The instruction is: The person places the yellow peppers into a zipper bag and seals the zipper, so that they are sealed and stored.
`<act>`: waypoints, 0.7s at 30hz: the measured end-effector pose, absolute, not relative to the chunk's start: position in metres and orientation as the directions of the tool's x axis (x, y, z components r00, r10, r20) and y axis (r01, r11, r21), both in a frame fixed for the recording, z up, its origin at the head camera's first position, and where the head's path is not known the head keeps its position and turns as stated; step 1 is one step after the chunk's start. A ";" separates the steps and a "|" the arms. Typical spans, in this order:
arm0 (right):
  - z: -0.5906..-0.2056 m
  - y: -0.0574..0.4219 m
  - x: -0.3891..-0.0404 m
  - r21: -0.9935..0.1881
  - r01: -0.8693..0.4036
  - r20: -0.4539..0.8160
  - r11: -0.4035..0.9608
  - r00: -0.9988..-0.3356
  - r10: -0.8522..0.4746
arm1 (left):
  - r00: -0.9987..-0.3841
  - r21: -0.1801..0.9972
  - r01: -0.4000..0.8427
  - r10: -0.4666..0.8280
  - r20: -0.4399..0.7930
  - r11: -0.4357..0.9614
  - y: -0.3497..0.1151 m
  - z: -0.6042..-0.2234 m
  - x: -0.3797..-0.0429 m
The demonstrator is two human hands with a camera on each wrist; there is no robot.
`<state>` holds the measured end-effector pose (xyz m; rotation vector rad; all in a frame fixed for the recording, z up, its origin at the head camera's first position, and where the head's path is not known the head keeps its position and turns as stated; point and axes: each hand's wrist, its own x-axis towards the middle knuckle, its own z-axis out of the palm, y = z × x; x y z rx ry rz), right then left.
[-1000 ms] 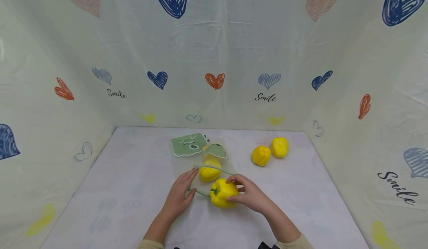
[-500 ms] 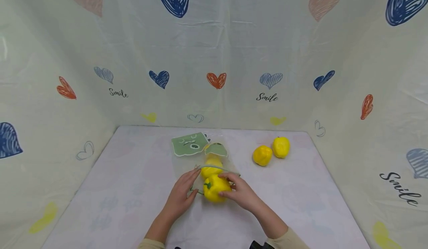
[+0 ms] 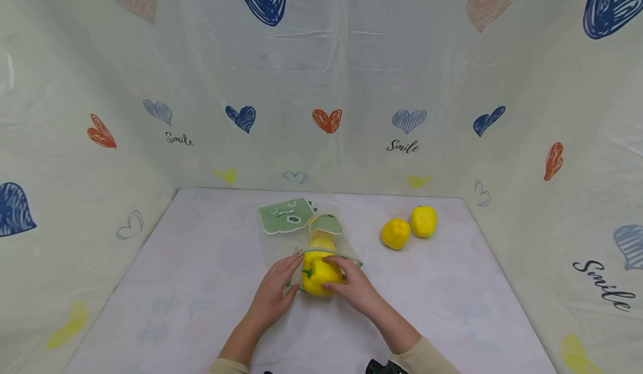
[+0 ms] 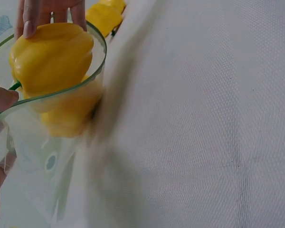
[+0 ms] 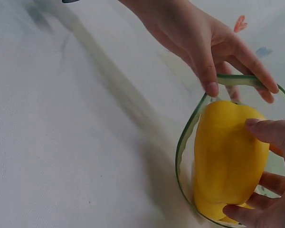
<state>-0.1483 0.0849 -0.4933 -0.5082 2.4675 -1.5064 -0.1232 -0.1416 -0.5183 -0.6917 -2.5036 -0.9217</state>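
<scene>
A clear bag with a green-edged mouth and a green cartoon print [image 3: 286, 216] lies on the table, opening toward me. My left hand [image 3: 275, 286] pinches the left side of its green rim [image 5: 182, 137] between thumb and fingers. My right hand [image 3: 358, 287] grips a yellow bell pepper [image 3: 321, 276] with a green stem pointing left. In the left wrist view this bell pepper [image 4: 52, 57] sits within the spread mouth, partly below the rim. Another yellow bell pepper [image 4: 66, 118] shows through the bag's clear wall, just beneath it.
Two more yellow bell peppers, one nearer [image 3: 395, 234] and one farther back [image 3: 424, 221], lie at the back right of the white-covered table [image 3: 191, 284]. A white curtain [image 3: 281, 72] printed with hearts surrounds the table at the back and sides.
My right hand has moved left and a little away from me, carrying the bell pepper from in front of the bag's mouth into it. My left hand keeps holding the rim.
</scene>
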 end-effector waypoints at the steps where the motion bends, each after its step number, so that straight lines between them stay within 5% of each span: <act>1: -0.494 0.084 -0.149 -0.888 -0.191 0.010 0.419 -0.918 -0.397 | -0.804 0.490 0.567 0.314 0.506 0.663 -0.142 -0.519 -0.123; 21: -0.496 0.061 -0.167 -0.835 -0.237 0.040 0.496 -0.926 -0.376 | -0.762 0.460 0.606 0.307 0.571 0.649 -0.142 -0.521 -0.123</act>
